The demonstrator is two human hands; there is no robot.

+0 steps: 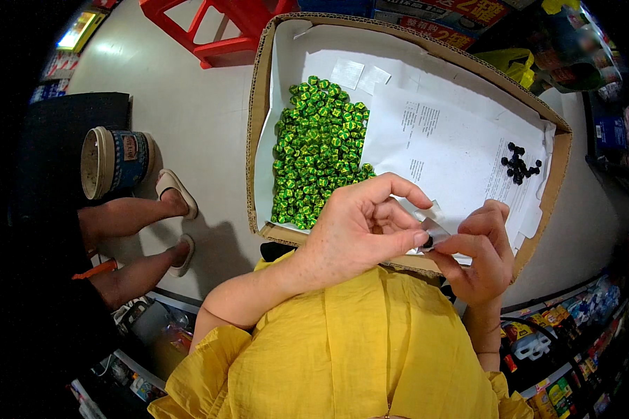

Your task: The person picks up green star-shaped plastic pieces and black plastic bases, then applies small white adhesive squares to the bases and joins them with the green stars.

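Note:
Over the near edge of a shallow cardboard box (257, 133), my two hands meet. My left hand (370, 222) is closed in a pinch, its thumb against a small black piece (428, 242). The thumb and fingers of my right hand (481, 253) grip a small silver foil square (437, 231) that touches the black piece. To the left of the hands lies a heap of small green-and-gold foil-wrapped pieces (318, 143). Several unwrapped black pieces (518, 165) are clustered on a printed white sheet (461, 150). Two flat silver squares (346, 72) rest on the box's white lining.
A red plastic stool (223, 47) stands beyond the box. On the left is a round bucket (122, 162), and another person's legs (129, 220) in light slippers are near it. Packed shelves (566, 328) are at the lower right; a yellow bag (510, 64) is behind the box.

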